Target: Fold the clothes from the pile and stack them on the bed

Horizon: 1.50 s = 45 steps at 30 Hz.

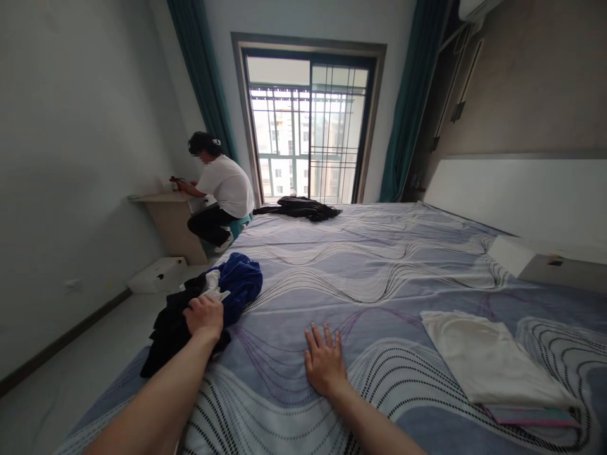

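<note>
Left hand (205,315) grips clothes (241,281) at the bed's (327,284) left edge — best bunched firmly — while right hand (325,366) rests open mid-bed.

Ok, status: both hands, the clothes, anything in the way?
Left hand on clothes heap, grip unclear. Right hand open, palm down on bedsheet. Heap crumpled: black, white, blue. Nothing seen blocking either hand; folded pale cloth off right.

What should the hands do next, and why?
Perhaps the left hand should lift one piece from the clothes pile, since it already rests there. The right hand lies flat on the bedspread, holding nothing, so it could help spread the piece out.
</note>
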Tool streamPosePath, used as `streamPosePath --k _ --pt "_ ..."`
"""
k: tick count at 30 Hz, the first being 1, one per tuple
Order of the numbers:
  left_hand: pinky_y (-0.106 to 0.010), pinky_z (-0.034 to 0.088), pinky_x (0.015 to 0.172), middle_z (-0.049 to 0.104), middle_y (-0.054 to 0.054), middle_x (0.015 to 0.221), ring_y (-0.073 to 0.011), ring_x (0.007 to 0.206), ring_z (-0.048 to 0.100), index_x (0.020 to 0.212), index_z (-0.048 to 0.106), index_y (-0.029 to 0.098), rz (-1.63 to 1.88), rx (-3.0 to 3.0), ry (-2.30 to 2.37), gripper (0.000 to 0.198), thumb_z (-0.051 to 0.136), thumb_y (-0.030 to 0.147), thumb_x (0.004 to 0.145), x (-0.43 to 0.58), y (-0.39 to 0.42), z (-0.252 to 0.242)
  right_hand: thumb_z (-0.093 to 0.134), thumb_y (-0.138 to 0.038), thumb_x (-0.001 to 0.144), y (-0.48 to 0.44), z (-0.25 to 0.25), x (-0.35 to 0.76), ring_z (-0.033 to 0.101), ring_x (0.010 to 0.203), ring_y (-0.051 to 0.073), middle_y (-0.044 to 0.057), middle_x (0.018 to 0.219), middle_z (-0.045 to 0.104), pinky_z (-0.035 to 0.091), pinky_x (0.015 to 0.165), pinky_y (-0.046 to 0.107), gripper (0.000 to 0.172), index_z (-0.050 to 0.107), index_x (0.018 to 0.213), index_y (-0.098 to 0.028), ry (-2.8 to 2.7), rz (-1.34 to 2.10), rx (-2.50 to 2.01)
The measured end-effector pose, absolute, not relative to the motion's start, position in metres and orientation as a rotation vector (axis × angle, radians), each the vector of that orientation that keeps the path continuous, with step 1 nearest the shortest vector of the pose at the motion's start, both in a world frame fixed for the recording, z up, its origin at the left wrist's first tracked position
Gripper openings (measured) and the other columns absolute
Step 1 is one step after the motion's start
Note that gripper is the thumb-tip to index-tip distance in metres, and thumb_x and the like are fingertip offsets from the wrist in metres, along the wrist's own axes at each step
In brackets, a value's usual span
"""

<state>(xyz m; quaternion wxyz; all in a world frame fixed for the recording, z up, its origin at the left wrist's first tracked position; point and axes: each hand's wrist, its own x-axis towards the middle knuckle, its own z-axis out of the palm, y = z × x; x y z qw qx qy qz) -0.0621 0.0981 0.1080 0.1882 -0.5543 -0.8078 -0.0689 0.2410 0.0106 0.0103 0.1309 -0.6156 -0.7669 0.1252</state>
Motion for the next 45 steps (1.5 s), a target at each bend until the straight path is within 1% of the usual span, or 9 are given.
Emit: streamPosePath --k 4,9,15,20,25,30,35,40,45 --pt "-0.044 0.043 0.082 0.07 -0.017 0.092 -0.0344 0.102 0.057 0.088 0.068 0.008 -0.159 -1.543 -2.341 0.043 0.027 0.017 0.094 -0.082 0.11 0.123 0.028 -0.05 0.101 0.01 0.014 0.243 0.008 0.153 0.03 -0.003 0.166 0.019 -0.001 0.121 0.058 0.058 0.029 0.156 -0.033 -2.196 0.416 -1.759" --pt "-0.039 0.041 0.082 0.066 -0.02 0.101 -0.031 0.098 0.056 0.104 0.065 0.007 -0.319 -1.784 -2.019 0.049 0.022 0.03 0.099 -0.009 0.114 0.116 0.022 -0.053 0.103 0.01 0.013 0.244 0.012 0.153 0.029 -0.002 0.165 0.024 0.002 0.122 0.058 0.057 0.035 0.154 -0.03 -2.162 0.418 -1.691" --pt "-0.038 0.046 0.088 0.066 -0.011 0.091 -0.0257 0.092 0.058 0.093 0.066 0.017 -0.75 -2.146 -1.782 0.039 0.028 0.025 0.1 0.12 0.066 0.07 0.042 -0.046 0.098 0.015 0.002 0.248 0.028 0.148 0.023 0.004 0.157 0.042 0.01 0.125 0.045 0.06 0.036 0.154 -0.024 -2.015 0.404 -1.651" --pt "-0.031 0.052 0.092 0.068 -0.008 0.103 -0.0186 0.1 0.063 0.11 0.064 0.021 -1.342 -2.394 -1.563 0.031 0.035 0.022 0.1 0.176 0.003 0.003 0.039 -0.025 0.096 0.025 -0.015 0.259 0.052 0.131 0.021 0.005 0.138 0.061 0.028 0.119 0.038 0.043 0.06 0.133 -0.027 -1.7 0.595 -1.496" --pt "-0.049 0.041 0.111 0.053 -0.015 0.141 -0.0297 0.137 0.044 0.138 0.049 0.018 -1.449 -2.163 -1.45 0.047 0.054 0.024 0.092 0.163 -0.027 -0.011 0.058 -0.042 0.085 0.036 -0.022 0.264 0.067 0.095 0.024 0.007 0.1 0.075 0.05 0.095 0.037 0.031 0.071 0.105 -0.022 -1.352 0.752 -1.233" --pt "-0.058 0.035 0.113 0.036 -0.023 0.152 -0.0399 0.144 0.032 0.146 0.044 0.011 -1.299 -1.721 -1.986 0.061 0.051 0.015 0.086 0.136 -0.016 -0.004 0.064 -0.051 0.075 0.033 -0.025 0.306 0.069 0.094 0.028 0.009 0.093 0.075 0.056 0.083 0.038 0.042 0.069 0.099 -0.017 -0.762 0.912 -1.083" --pt "-0.059 0.039 0.106 0.027 -0.015 0.16 -0.0441 0.144 0.028 0.144 0.052 0.029 -1.014 -1.904 -2.08 0.066 0.051 0.009 0.081 0.131 -0.006 -0.008 0.079 -0.044 0.061 0.001 -0.033 0.393 0.071 0.092 0.03 0.008 0.096 0.075 0.059 0.081 0.041 0.047 0.066 0.099 -0.02 -0.347 0.977 -0.983" --pt "-0.053 0.046 0.099 0.065 -0.012 0.126 -0.0355 0.12 0.051 0.11 0.074 0.024 -0.991 -2.063 -2.04 0.03 0.053 0.028 0.09 0.132 0.011 -0.004 0.08 -0.049 0.064 -0.027 -0.032 0.432 0.072 0.095 0.029 0.005 0.103 0.074 0.061 0.078 0.04 0.059 0.059 0.113 -0.024 -0.387 0.886 -1.056" --pt "-0.044 0.055 0.087 0.071 -0.01 0.088 -0.027 0.089 0.064 0.086 0.071 0.02 -1.326 -2.139 -1.859 0.028 0.045 0.03 0.093 0.107 0.001 -0.002 0.077 -0.048 0.064 -0.024 -0.036 0.437 0.07 0.097 0.028 0.006 0.106 0.072 0.059 0.082 0.037 0.069 0.055 0.124 -0.021 -0.367 0.662 -1.17"
